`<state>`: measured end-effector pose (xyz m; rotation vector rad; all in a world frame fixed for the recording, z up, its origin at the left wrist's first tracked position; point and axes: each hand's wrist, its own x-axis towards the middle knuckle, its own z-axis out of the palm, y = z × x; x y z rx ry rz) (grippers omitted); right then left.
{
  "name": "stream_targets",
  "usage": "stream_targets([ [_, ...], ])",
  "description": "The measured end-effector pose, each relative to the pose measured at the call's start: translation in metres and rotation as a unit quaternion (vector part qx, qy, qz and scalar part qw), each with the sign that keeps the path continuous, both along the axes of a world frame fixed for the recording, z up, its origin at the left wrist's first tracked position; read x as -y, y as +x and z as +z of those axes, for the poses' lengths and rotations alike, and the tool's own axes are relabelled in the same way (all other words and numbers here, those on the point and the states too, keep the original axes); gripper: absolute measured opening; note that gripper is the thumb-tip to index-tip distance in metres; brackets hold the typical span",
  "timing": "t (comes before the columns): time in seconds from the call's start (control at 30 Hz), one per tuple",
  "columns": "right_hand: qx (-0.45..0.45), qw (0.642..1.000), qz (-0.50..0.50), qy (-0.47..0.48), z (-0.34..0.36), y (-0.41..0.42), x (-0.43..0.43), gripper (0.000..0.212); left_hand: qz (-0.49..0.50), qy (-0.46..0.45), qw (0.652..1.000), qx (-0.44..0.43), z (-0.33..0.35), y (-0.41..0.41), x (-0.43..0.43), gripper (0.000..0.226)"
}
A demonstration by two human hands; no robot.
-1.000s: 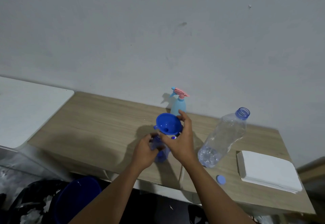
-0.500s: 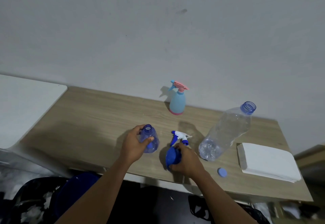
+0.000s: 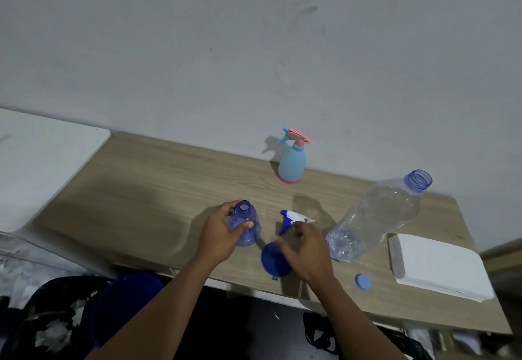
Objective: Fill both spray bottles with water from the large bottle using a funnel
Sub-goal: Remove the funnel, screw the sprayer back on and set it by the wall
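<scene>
Hazard: funnel (image 3: 271, 260) lies nr worktop (image 3: 155, 190) front edge under blurred right grip (image 3: 306, 249) (closure cannot be told) & may get knocked off; left grip (image 3: 220, 235) wraps open-necked blue spray bottle (image 3: 244, 211) on worktop; uncapped large bottle (image 3: 375, 218) adj. could tip.

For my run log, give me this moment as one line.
left hand: grips open blue spray bottle | right hand: blurred, over funnel | trigger head: lying on table | large bottle: uncapped

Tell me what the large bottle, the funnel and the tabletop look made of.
Large bottle: thin clear plastic, see-through and glossy, blue-tinted neck. Funnel: opaque blue plastic, smooth, evenly coloured. Tabletop: pale wood grain, matte; probably laminate, though solid wood is possible.
</scene>
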<state>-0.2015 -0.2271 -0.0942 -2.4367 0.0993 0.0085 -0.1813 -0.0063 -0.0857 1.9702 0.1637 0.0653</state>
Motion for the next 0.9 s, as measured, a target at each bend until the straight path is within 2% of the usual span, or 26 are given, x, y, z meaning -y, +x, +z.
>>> stream_targets([
  [0.07,-0.021,0.996,-0.069,0.05,-0.003,0.016,0.004,0.031,-0.002,-0.004,1.0,0.004,0.001,-0.001,0.0,0.046],
  [0.17,-0.106,0.989,-0.101,0.022,-0.017,0.039,0.004,0.038,-0.008,-0.005,1.0,0.001,0.001,0.001,0.0,0.047],
  [0.23,-0.14,0.984,-0.109,0.013,-0.024,0.047,0.001,0.032,-0.015,-0.004,1.0,-0.006,0.003,0.002,-0.001,0.047],
  [0.37,-0.153,0.981,-0.115,0.028,-0.013,0.051,-0.005,0.017,-0.024,-0.013,1.0,-0.016,0.005,0.002,-0.002,0.047],
  [0.43,-0.117,0.985,-0.116,0.047,0.005,0.052,-0.006,0.016,-0.023,-0.014,0.999,-0.02,0.005,0.003,-0.003,0.048],
  [0.53,0.003,0.984,-0.119,0.135,0.045,0.058,-0.013,0.02,-0.024,-0.025,0.999,-0.024,0.008,0.003,-0.002,0.048],
  [0.7,0.156,0.928,-0.064,0.331,0.127,0.059,-0.038,0.034,-0.042,-0.027,0.998,-0.037,0.01,0.004,0.005,0.052],
  [0.9,0.211,0.86,0.007,0.464,0.17,0.042,-0.066,0.041,-0.043,-0.024,0.997,-0.054,0.014,-0.001,0.019,0.053],
])
